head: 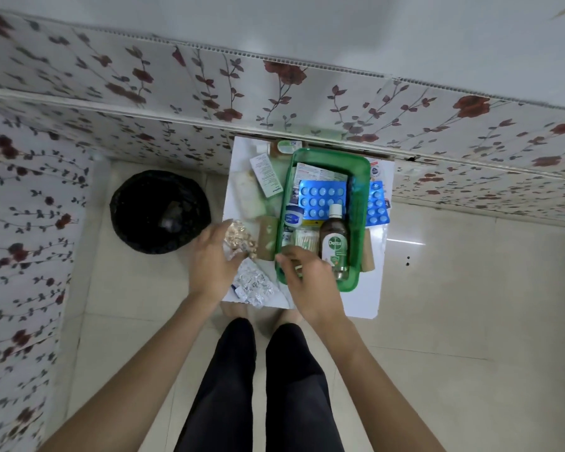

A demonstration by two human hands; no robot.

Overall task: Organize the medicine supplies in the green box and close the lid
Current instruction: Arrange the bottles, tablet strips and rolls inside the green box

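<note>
We stand at a small white table (366,298) against floral wall panels (144,79), on beige floor tiles (470,288). The green box (361,197) sits open there; our left hand (211,264) pinches a pill packet (240,239), our right hand (307,280) curls loosely, holding nothing we can make out.

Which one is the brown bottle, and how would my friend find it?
Find the small white table by the flowery wall, then the green box on top of it. The brown bottle lies inside along the box's right side, white cap pointing toward the wall, just beside the right hand. It is the only bottle in the box, with a green label, unlike the flat blue pill sheet above it.
</note>
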